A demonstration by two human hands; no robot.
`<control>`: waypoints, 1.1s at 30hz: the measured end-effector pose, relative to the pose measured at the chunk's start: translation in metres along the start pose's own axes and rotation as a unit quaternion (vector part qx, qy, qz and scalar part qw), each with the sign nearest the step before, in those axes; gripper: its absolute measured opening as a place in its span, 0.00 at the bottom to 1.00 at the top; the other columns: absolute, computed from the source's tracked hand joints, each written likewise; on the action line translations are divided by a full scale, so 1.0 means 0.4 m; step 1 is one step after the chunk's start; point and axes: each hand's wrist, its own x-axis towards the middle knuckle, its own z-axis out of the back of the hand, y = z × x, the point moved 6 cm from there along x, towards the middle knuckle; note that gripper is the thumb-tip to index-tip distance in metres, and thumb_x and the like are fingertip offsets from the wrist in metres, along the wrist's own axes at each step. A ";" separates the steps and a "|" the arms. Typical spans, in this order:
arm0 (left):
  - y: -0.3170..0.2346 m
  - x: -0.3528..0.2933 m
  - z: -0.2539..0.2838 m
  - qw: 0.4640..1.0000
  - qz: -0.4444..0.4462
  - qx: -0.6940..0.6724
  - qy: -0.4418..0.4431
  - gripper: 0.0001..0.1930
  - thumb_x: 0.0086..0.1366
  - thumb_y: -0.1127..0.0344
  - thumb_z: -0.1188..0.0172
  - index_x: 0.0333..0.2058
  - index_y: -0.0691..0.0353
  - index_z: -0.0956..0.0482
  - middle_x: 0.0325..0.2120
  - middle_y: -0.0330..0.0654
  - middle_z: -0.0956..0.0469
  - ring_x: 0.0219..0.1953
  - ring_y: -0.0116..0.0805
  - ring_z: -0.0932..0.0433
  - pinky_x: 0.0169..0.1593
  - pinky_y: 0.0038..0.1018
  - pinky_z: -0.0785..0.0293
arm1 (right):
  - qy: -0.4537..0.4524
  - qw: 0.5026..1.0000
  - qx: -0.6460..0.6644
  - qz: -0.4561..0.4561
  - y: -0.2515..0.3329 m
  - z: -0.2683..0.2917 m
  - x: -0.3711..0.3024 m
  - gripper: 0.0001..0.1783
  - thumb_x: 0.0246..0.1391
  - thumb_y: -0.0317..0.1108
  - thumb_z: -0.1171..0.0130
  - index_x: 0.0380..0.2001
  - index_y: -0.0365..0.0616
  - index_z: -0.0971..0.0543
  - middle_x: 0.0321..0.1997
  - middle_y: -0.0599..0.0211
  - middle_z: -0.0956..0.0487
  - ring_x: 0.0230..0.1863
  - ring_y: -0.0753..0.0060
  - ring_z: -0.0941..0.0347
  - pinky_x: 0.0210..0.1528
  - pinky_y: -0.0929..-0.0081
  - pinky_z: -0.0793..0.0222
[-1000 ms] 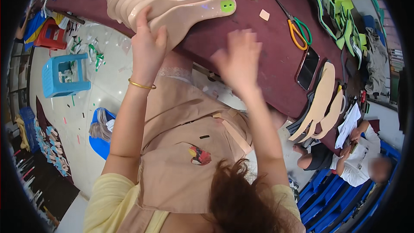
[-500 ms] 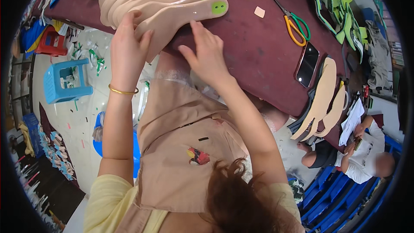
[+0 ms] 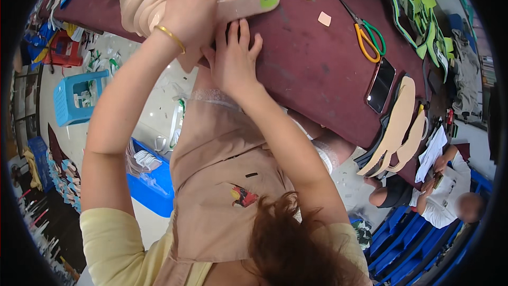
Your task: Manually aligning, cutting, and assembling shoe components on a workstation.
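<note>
While left hand (image 3: 191,13) lies over nearest beige piece (image 3: 241,8) at left of table (image 3: 317,85), right hand (image 3: 235,66) has fingers apart at its edge; whether left clamps, cannot tell. Overlapped far row (image 3: 136,2) looks already laid; remaining work unclear.

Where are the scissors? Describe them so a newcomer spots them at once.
On the maroon table, find the black phone toward the picture's right. The scissors lie just above it, blades pointing up and left. Unlike the phone or pale scraps, they have one orange and one green handle.
</note>
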 end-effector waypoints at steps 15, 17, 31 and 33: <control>-0.002 0.020 0.122 0.951 -0.077 -0.240 -0.178 0.15 0.54 0.69 0.39 0.41 0.63 0.24 0.31 0.49 0.25 0.34 0.45 0.25 0.37 0.36 0.29 | -0.177 0.947 -0.138 -0.232 -0.602 0.647 -0.301 0.08 0.45 0.31 0.36 0.31 0.42 0.20 0.36 0.58 0.23 0.41 0.57 0.28 0.47 0.64 0.34; -0.088 0.019 0.170 0.930 -0.035 -0.325 -0.168 0.11 0.55 0.70 0.41 0.38 0.62 0.22 0.27 0.48 0.24 0.32 0.46 0.25 0.36 0.36 0.30 | -0.171 0.906 -0.212 -0.324 -0.724 0.692 -0.405 0.15 0.41 0.38 0.32 0.28 0.39 0.21 0.33 0.55 0.24 0.39 0.54 0.28 0.45 0.62 0.34; -0.995 0.053 0.125 0.708 -0.337 -0.618 -0.058 0.10 0.57 0.75 0.52 0.39 0.63 0.29 0.32 0.47 0.24 0.40 0.48 0.25 0.44 0.39 0.29 | -0.057 0.897 -0.128 -0.419 -0.854 0.702 -0.461 0.12 0.48 0.37 0.41 0.28 0.37 0.21 0.25 0.51 0.21 0.31 0.53 0.22 0.35 0.65 0.29; -1.076 0.080 0.118 0.739 -0.276 -0.614 0.019 0.08 0.56 0.74 0.51 0.36 0.61 0.30 0.32 0.46 0.24 0.40 0.46 0.24 0.43 0.38 0.30 | -0.126 0.894 -0.148 -0.404 -0.853 0.720 -0.497 0.12 0.48 0.36 0.41 0.26 0.35 0.22 0.25 0.51 0.21 0.31 0.52 0.23 0.35 0.64 0.30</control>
